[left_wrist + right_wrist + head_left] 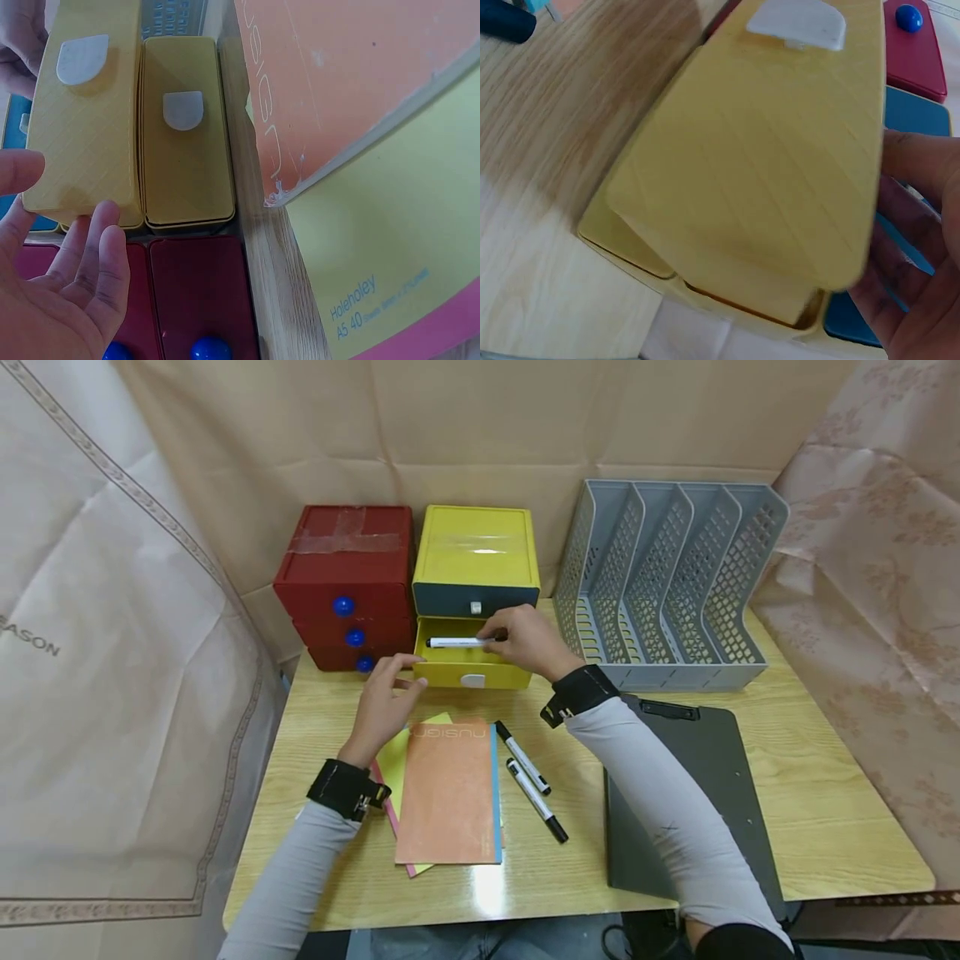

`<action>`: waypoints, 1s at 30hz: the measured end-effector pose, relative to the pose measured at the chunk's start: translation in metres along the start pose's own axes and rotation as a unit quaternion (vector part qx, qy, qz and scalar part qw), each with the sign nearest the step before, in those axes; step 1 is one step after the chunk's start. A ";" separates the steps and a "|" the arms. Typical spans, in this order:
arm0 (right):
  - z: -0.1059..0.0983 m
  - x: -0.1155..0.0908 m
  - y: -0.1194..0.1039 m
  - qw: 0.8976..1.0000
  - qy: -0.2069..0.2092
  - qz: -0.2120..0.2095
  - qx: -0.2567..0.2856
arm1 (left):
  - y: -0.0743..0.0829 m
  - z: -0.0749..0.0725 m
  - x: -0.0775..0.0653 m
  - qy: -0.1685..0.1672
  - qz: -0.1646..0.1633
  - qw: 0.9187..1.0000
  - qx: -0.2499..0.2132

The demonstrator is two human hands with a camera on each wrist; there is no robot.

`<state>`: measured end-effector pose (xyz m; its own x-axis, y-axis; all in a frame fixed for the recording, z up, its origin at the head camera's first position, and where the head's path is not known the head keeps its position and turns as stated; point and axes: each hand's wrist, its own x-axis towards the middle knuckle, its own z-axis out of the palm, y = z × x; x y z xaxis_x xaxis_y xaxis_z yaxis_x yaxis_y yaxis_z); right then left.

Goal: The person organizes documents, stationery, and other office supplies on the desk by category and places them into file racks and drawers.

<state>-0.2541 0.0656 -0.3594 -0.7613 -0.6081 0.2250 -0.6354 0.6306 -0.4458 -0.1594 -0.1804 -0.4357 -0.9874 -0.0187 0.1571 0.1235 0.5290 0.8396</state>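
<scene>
a makeshift office-like desk spot: cloth drapes (480,427) hang around a wood-grain table (840,827) holding notebooks (450,793), marker pens (523,758), a clipboard (723,768) and a grey file rack (675,677).

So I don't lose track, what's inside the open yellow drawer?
The yellow drawer shows a white marker at its opening, held by the right hand; the front panel and hand hide part of the inside.

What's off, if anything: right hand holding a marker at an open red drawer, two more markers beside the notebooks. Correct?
Only the colour: the head view shows the open drawer is yellow. The right hand holds a marker at it, and two more markers lie beside the notebooks.
</scene>
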 end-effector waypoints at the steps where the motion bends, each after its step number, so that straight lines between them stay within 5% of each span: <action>1: 0.002 0.000 0.000 1.000 -0.001 0.003 0.003 | 0.000 0.000 0.000 0.000 -0.001 1.000 0.000; 18: 0.018 0.000 0.009 0.999 -0.022 0.016 0.017 | 0.004 0.000 -0.001 -0.002 -0.007 1.000 -0.005; 30: 0.008 -0.011 0.003 1.000 0.015 -0.009 0.004 | 0.003 0.001 0.000 0.001 -0.010 1.000 0.004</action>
<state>-0.2467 0.0707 -0.3700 -0.7531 -0.6044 0.2597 -0.6485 0.6156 -0.4478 -0.1594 -0.1781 -0.4333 -0.9896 -0.0304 0.1408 0.1029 0.5348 0.8387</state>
